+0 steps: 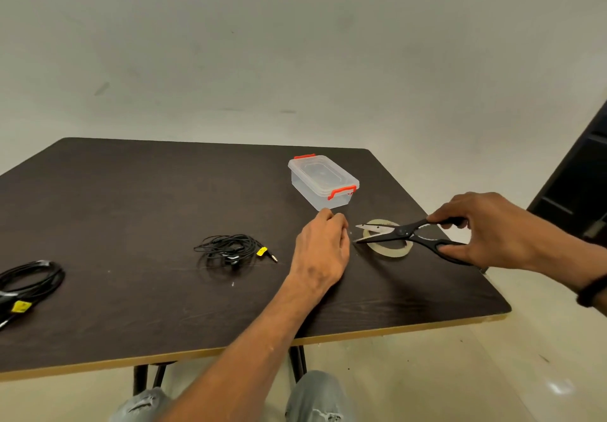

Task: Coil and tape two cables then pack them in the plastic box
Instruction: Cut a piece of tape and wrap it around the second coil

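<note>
My right hand [489, 231] grips black scissors [407, 232], blades parted and pointing left over a roll of clear tape [392, 252] on the dark table [131, 191]. My left hand [323, 251] sits just left of the blade tips with its fingers curled; what it pinches is too small to tell. A thin black cable [226, 249] with a yellow tag lies loosely coiled in the middle. A thicker black coiled cable [28, 282] lies at the left edge. The clear plastic box [323, 180] with red latches stands closed behind my left hand.
The table's front edge runs along a light wooden rim [394, 331], and its right corner is close to my right wrist. A dark piece of furniture [578, 185] stands at the far right. My knees show below the table.
</note>
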Demonstrator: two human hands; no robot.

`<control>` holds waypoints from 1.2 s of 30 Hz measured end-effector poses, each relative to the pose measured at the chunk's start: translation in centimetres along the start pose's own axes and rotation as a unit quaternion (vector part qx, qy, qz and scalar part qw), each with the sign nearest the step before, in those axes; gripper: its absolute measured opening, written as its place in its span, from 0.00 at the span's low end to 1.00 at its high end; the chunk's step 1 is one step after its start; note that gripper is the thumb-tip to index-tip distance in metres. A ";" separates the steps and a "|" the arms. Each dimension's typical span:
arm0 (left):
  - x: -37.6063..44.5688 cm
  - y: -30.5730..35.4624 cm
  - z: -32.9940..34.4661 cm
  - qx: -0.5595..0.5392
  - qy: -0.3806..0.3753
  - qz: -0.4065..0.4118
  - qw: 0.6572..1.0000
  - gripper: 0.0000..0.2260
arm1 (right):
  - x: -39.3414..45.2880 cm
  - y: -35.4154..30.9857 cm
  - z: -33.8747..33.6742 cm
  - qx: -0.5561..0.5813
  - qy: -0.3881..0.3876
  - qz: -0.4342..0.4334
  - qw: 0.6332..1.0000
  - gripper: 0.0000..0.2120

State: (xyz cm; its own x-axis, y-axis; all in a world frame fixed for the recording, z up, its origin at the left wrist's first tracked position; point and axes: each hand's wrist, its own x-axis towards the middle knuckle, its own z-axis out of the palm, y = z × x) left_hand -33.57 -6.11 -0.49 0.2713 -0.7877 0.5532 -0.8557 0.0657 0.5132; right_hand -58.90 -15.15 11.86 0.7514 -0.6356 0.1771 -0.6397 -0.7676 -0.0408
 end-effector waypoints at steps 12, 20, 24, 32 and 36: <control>0.1 -0.1 0.1 -0.001 0.000 -0.003 1.000 0.06 | -0.4 -1.9 -0.2 -0.086 -0.025 0.057 0.994 0.21; -0.1 0.0 0.1 -0.001 -0.005 -0.010 1.000 0.06 | -1.6 -3.6 0.4 -0.100 -0.018 0.086 0.991 0.17; -0.1 0.0 0.0 0.003 -0.006 -0.016 1.000 0.06 | -2.1 -4.0 0.9 -0.093 -0.006 0.095 0.991 0.15; 0.0 0.1 -0.1 -0.004 -0.010 -0.015 1.000 0.05 | -2.4 -4.5 1.4 -0.096 0.008 0.103 0.990 0.12; -0.1 -0.1 0.1 -0.003 -0.010 -0.022 1.000 0.04 | -3.0 -4.9 2.3 -0.079 0.011 0.118 0.990 0.09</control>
State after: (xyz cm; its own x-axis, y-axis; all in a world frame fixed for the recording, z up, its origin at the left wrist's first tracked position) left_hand -33.58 -6.10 -0.70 0.2991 -0.8017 0.5175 -0.8406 0.0353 0.5405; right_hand -57.70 -9.67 9.26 0.5760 -0.7921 0.2018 -0.8153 -0.5747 0.0712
